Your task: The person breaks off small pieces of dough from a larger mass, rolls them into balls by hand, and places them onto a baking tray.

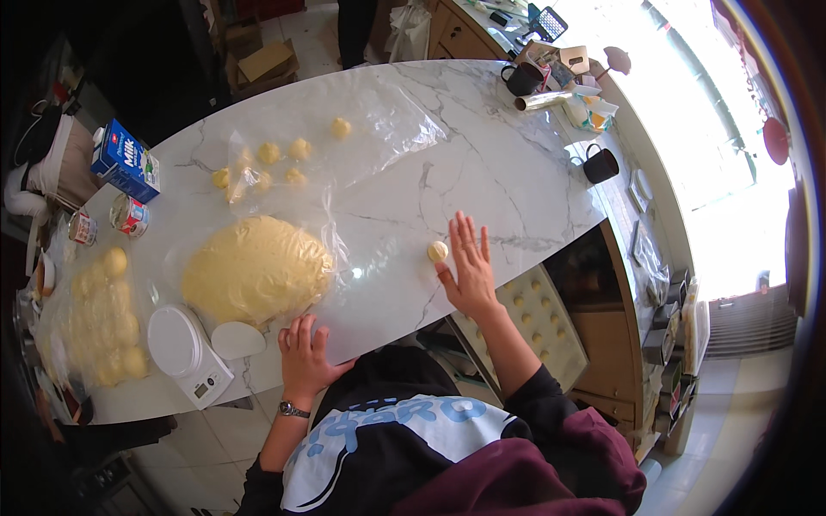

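Holds bare right hand point(470, 273) spread beside small, round, pale-yellow dough ball point(438, 251) near centre, perhaps steadying it. Rests spread left hand point(308, 359) lower left-centre, likely for balance.

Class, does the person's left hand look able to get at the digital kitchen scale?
Likely yes: the left hand looks empty and close by; only a flat white scraper-like piece lies between it and the digital kitchen scale.

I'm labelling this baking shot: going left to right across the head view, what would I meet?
Leftmost cluster of dough balls, white kitchen scale, left hand, single dough ball, right hand, rightmost black mug.
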### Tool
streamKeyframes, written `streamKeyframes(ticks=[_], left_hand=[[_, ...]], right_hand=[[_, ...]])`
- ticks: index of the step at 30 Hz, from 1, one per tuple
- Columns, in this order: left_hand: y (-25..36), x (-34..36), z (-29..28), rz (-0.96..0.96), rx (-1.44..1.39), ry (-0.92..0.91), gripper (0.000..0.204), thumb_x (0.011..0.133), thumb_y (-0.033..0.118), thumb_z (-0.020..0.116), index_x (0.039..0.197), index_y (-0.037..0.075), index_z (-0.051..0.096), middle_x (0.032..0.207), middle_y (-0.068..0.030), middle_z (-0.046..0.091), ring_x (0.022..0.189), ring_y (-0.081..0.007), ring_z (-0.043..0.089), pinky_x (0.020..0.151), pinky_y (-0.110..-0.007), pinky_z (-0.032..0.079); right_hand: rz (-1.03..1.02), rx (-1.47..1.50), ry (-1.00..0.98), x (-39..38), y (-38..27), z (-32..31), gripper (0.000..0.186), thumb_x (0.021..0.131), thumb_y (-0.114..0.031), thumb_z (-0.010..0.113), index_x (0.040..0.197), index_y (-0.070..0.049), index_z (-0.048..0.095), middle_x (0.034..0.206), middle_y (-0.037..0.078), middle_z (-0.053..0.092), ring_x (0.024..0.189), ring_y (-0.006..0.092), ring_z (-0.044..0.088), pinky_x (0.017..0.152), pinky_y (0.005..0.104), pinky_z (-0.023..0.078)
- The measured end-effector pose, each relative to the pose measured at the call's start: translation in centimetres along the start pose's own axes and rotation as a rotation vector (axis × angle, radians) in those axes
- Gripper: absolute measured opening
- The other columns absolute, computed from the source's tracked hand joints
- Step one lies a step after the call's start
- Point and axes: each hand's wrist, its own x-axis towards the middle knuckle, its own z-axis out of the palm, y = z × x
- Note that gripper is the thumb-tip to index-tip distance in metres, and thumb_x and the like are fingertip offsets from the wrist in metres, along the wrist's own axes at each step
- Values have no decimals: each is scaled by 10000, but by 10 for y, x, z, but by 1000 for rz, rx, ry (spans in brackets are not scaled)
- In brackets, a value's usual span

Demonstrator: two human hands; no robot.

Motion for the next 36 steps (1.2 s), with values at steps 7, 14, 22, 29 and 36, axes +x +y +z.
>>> streamKeyframes(ticks=[7, 14, 22, 29, 36], left_hand=[[1, 0, -2, 6, -13, -7, 678, 597, 523, 810, 1030, 112, 490, 1220, -123, 478, 1167, -320, 450, 955, -501, 332], [3, 3, 1, 24, -19, 10, 676, 597, 522, 815, 1026, 108, 495, 1215, -127, 478, 1161, -319, 455, 947, -501, 334], [0, 1, 0, 15, -22, 5, 700, 587, 508, 826, 1051, 112, 483, 1223, -123, 474, 1162, -317, 447, 940, -505, 343], [0, 0, -3, 7, -16, -11, 719, 568, 498, 839, 1056, 112, 480, 1218, -125, 473, 1168, -316, 447, 947, -506, 344], [3, 1, 3, 14, -26, -1, 690, 542, 467, 853, 1015, 122, 487, 1214, -123, 478, 1194, -319, 437, 965, -489, 318]], right_hand=[[36, 6, -149, -8, 14, 15, 550, 987, -291, 450, 1475, -68, 329, 1553, 80, 287, 1451, 260, 218, 1186, 464, 93], [411, 754, 0, 23, 40, 45, 247, 905, -85, 539, 1147, -74, 584, 1084, 90, 645, 1047, 251, 596, 948, 371, 418], [29, 324, 45, 5, 65, 33, 174, 721, 38, 650, 822, -67, 556, 860, 74, 584, 814, 238, 608, 657, 321, 496], [184, 517, -80, 12, 14, 53, 159, 725, 33, 651, 828, -47, 559, 860, 91, 571, 766, 253, 608, 659, 337, 494], [227, 370, 113, 40, 53, 43, 118, 750, 17, 630, 830, -40, 563, 875, 76, 578, 766, 249, 600, 664, 339, 485]])
